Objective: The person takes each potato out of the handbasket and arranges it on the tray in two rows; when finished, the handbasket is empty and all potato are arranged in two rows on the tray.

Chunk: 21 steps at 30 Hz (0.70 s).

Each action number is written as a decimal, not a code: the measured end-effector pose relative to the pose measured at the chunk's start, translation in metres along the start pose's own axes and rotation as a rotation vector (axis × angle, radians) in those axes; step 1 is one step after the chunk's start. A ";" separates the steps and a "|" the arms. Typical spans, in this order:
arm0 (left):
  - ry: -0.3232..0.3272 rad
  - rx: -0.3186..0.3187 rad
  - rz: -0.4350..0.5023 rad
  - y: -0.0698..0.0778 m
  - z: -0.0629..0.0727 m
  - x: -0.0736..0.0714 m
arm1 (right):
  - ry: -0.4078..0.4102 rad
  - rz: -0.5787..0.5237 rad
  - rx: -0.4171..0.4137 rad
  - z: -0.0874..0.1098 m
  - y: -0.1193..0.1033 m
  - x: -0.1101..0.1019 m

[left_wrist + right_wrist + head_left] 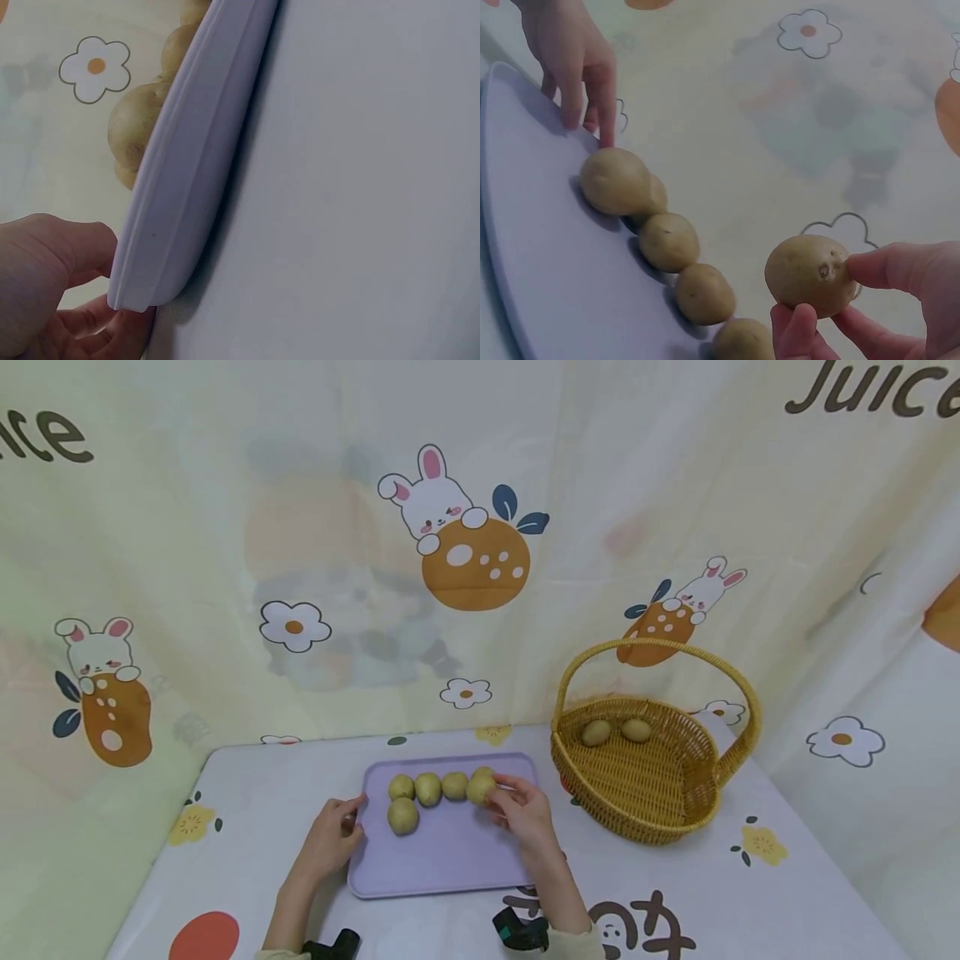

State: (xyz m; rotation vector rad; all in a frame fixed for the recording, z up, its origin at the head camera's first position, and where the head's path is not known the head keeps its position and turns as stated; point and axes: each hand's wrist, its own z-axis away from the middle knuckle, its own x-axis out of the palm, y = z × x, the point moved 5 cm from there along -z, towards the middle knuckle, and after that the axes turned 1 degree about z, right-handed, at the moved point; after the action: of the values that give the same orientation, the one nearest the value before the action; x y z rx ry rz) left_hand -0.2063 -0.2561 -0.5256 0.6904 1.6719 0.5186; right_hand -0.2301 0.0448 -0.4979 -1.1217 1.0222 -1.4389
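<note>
1. the held potato (480, 791) is just below the centre of the frame, above the lilac tray (457, 860).
2. the right hand (522, 810) pinches it between thumb and fingers.
3. five other potatoes (428, 789) lie on the tray, four in a row and one before the row's left end.
4. the left hand (330, 835), lower left of centre, has fingers pinching the tray's left edge.
5. a wicker basket (637, 777), right of centre on the counter (262, 835), holds two potatoes (636, 730).
</note>
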 end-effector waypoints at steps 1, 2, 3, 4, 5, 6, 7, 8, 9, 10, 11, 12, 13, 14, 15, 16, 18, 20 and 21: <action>0.001 -0.001 0.000 -0.001 0.000 0.000 | -0.006 -0.004 0.000 0.001 0.001 0.003; 0.004 0.002 0.001 -0.001 0.000 0.000 | -0.011 -0.008 0.002 0.002 0.003 0.006; 0.005 0.002 0.000 -0.002 0.000 0.000 | -0.017 -0.014 0.001 0.003 0.005 0.009; 0.006 0.001 0.000 -0.002 0.000 0.000 | -0.021 -0.021 0.003 0.005 0.007 0.011; 0.006 0.000 0.001 -0.002 0.000 0.000 | -0.027 -0.031 0.002 0.006 0.009 0.014; 0.005 -0.001 0.002 -0.003 0.000 0.001 | -0.031 -0.035 0.002 0.007 0.011 0.017; 0.005 -0.002 0.004 -0.003 0.000 0.001 | -0.035 -0.035 0.005 0.008 0.014 0.019; 0.005 -0.004 0.006 -0.003 -0.001 0.001 | -0.040 -0.033 0.007 0.010 0.017 0.022; 0.004 -0.005 0.008 -0.003 -0.001 0.001 | -0.045 -0.030 0.009 0.011 0.019 0.024; 0.002 -0.007 0.009 -0.003 -0.001 0.002 | -0.048 -0.024 0.012 0.013 0.022 0.026; 0.001 -0.005 0.010 -0.003 -0.001 0.002 | -0.051 -0.018 0.015 0.014 0.025 0.028; -0.001 -0.005 0.009 -0.003 -0.001 0.002 | -0.052 -0.010 0.018 0.016 0.028 0.030; -0.003 -0.005 0.008 -0.002 -0.001 0.002 | -0.054 -0.006 0.019 0.017 0.030 0.031; -0.004 -0.006 0.008 -0.002 -0.001 0.002 | -0.055 -0.004 0.019 0.018 0.032 0.033; -0.005 -0.006 0.008 -0.002 -0.001 0.002 | -0.057 -0.004 0.017 0.019 0.034 0.035; -0.004 -0.005 0.006 -0.002 -0.001 0.002 | -0.060 -0.003 0.014 0.019 0.036 0.036; -0.002 -0.009 0.004 -0.002 -0.001 0.002 | -0.064 -0.004 0.013 0.020 0.039 0.040; 0.000 -0.013 0.004 -0.002 0.000 0.002 | -0.070 -0.005 0.016 0.020 0.042 0.042; -0.001 -0.015 0.003 -0.003 0.000 0.001 | -0.073 -0.005 0.018 0.019 0.043 0.044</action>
State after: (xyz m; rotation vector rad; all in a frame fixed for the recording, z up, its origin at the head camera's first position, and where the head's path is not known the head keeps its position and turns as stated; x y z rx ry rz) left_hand -0.2071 -0.2569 -0.5282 0.6817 1.6653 0.5321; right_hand -0.2055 -0.0054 -0.5299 -1.1563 0.9541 -1.3980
